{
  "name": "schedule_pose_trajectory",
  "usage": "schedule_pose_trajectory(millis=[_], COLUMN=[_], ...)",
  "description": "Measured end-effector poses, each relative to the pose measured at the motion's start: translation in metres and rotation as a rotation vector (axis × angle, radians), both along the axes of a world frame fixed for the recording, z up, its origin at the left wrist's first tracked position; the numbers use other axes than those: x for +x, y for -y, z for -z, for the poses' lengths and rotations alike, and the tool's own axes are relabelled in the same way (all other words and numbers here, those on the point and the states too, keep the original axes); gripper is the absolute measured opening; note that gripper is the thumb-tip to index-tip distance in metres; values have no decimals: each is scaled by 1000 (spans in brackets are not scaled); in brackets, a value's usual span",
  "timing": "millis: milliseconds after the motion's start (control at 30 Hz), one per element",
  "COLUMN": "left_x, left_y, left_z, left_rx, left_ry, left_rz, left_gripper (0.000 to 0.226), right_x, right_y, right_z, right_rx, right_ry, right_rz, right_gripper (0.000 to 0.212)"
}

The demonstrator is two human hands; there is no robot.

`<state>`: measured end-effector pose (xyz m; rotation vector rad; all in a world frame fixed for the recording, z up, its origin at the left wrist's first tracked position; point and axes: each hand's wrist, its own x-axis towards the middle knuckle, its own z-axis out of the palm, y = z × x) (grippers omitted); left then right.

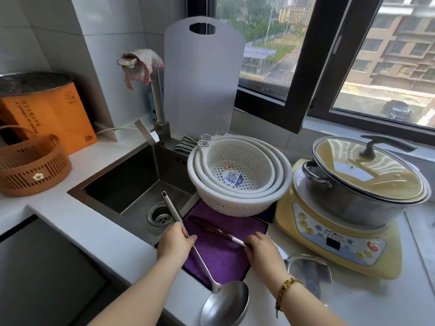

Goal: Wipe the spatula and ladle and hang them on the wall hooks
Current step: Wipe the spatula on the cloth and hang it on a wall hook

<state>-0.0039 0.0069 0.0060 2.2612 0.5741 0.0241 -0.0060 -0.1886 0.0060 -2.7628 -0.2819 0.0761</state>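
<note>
My left hand [175,241] is shut on the steel handle of the ladle [224,304], whose bowl rests near the counter's front edge and whose handle points up over the sink. My right hand [263,251] grips the shaft of the spatula [310,272]; its dark wooden handle lies across a purple cloth [219,257] and its steel blade lies on the counter by my wrist. The cloth is spread flat between sink and cooker. No wall hooks are in view.
A steel sink [131,182] with a drain lies left of the cloth. Stacked white colanders [240,170] sit behind it. A yellow cooker [334,236] with a lidded pot stands right. A chopping board [202,78], tap with rag, brown basket [33,168] and dark hob [35,267] surround.
</note>
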Motion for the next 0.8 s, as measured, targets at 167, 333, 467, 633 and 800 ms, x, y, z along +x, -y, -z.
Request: schedule_pose_trajectory(millis=[167,333,467,633,800], left_x=[-8,-18,-13,-5,-2], left_y=[-6,9,31,55,76], left_z=[-2,-12,-28,-57,-84], left_rx=[38,-232,-500,-822,-1014], left_ry=[36,139,147,260,260], left_rz=[4,104,217,141,187], left_gripper=[20,24,15,14,6], right_x=[-4,-9,-12,-15,-21], right_y=[4,13,19,24,34], right_z=[-5,-17,-31,-45,-63], right_rx=[43,157,227,291,320], right_ry=[-22,40,112,171,239], right_rz=[-52,-80,-62,-25,10], right_gripper=[23,20,20,19,18])
